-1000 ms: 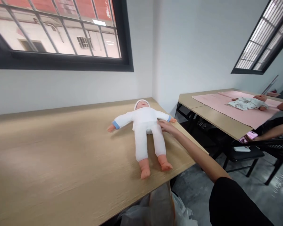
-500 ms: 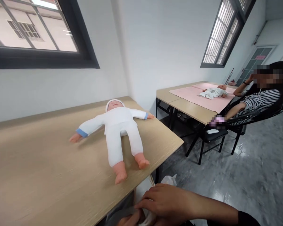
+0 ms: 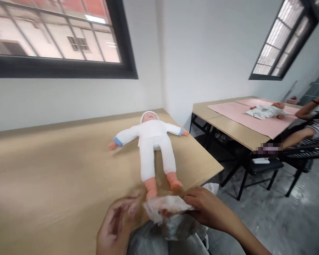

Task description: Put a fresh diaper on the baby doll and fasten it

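Right at the front, the right hand (image 3: 206, 205) pinches a crumpled clear plastic bag (image 3: 167, 209), fingers curled over its edge, while the left hand (image 3: 117, 226) sits spread open beside it, too blurred to say for sure whether it has a grip. Below them bulges a grey sack (image 3: 162, 242). The bag sits just by the feet of a white-suited baby doll (image 3: 151, 141), lying on its back on the surface (image 3: 55, 177). Further off, a second doll (image 3: 266, 112) lies on a pink mat (image 3: 228, 115), with a seated person's striped sleeve (image 3: 317, 129) alongside.
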Motion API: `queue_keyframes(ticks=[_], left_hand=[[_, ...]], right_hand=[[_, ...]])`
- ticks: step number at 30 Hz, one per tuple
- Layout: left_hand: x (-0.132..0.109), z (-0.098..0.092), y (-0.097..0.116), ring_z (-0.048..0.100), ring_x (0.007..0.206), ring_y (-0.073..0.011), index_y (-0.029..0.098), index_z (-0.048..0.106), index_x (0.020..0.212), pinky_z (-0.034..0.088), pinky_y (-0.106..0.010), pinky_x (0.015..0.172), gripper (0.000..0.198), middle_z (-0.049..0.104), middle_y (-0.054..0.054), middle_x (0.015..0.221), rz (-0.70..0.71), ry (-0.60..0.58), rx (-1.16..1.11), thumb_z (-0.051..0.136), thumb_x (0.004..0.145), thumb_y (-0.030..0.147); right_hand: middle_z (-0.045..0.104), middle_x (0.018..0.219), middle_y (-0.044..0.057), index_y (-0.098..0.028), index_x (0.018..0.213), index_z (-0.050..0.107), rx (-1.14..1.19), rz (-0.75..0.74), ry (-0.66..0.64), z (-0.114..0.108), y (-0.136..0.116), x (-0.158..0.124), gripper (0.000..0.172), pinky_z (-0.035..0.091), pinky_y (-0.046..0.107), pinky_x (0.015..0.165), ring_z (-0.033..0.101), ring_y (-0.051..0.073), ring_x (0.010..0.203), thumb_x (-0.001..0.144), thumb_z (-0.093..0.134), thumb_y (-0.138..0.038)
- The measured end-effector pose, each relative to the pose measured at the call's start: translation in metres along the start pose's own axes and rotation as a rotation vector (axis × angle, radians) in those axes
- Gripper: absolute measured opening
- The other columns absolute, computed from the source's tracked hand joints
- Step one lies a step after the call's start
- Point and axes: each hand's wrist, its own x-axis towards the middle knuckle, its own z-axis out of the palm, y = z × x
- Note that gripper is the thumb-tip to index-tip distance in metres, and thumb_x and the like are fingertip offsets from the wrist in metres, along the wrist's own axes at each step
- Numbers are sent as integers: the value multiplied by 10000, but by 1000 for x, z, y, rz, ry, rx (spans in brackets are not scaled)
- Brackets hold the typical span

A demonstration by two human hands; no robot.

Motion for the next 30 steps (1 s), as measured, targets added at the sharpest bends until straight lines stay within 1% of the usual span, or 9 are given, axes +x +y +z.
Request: queue_keyframes(ticks=[3, 9, 14, 16, 18, 23, 26, 29, 30], left_hand=[[21, 8, -4, 543, 1213, -283, 211, 598, 1089, 440, -388, 1045, 535, 621, -91, 1247, -129, 97, -199, 753, 683, 523], [36, 27, -6, 467, 1297, -252, 210, 555, 1251, 453, -338, 1013, 553, 521, -85, 1396, -377, -180, -644, 700, 775, 449], [33, 39, -3, 634, 1065, -220, 190, 663, 1074, 518, -266, 854, 321, 683, -85, 1148, -567, -222, -881, 711, 781, 313], [31, 46, -1, 685, 817, -200, 156, 693, 910, 536, -261, 738, 183, 725, -88, 892, -661, -314, -952, 692, 801, 303], [30, 56, 2, 671, 686, -202, 126, 686, 805, 541, -291, 675, 238, 706, -100, 761, -758, -419, -1024, 648, 833, 359], [27, 74, 10, 675, 798, -241, 94, 682, 886, 549, -340, 764, 388, 693, -147, 854, -837, -435, -1214, 529, 899, 450], [28, 73, 9, 671, 805, -217, 138, 668, 965, 540, -332, 771, 306, 681, -108, 870, -734, -370, -1312, 503, 927, 393], [30, 69, 7, 659, 920, -226, 229, 624, 1136, 523, -338, 780, 320, 662, -116, 1057, -698, -369, -1359, 454, 948, 425], [30, 68, 8, 653, 947, -234, 265, 597, 1194, 519, -340, 773, 343, 645, -123, 1120, -691, -391, -1361, 446, 947, 449]], right_hand=[[650, 1023, 37, -231, 1053, 643, 79, -2, 33, -5, 3, 4, 219, 450, 294, 845, 571, 183, 967, 881, 541, -143], [618, 1092, 85, -224, 1101, 645, 208, -30, 84, 1, 9, 14, 222, 431, 341, 954, 537, 207, 1076, 920, 520, -192], [602, 990, 72, -213, 1027, 665, 347, -108, 32, 6, 9, 20, 211, 486, 271, 842, 585, 162, 954, 927, 481, -192], [602, 1010, 73, -225, 1053, 663, 381, -190, 48, 9, 5, 23, 226, 481, 290, 899, 578, 171, 1013, 924, 479, -199], [615, 1008, 68, -246, 1075, 656, 419, -271, 88, 15, 0, 24, 229, 454, 327, 984, 576, 181, 1059, 923, 487, -224], [636, 1175, 99, -268, 1267, 564, 367, -218, 146, 22, 13, 0, 350, 481, 377, 995, 602, 236, 1113, 928, 492, -319], [699, 1048, 97, -286, 1276, 575, 176, -12, 192, -14, 40, -26, 358, 570, 327, 810, 681, 219, 881, 945, 465, -366], [714, 933, 105, -215, 1234, 605, 1, 148, 189, -87, 64, -42, 371, 567, 265, 715, 678, 179, 761, 968, 414, -389], [713, 925, 98, -207, 1193, 629, -144, 236, 287, -114, 70, -43, 355, 557, 253, 727, 677, 167, 771, 965, 432, -395]])
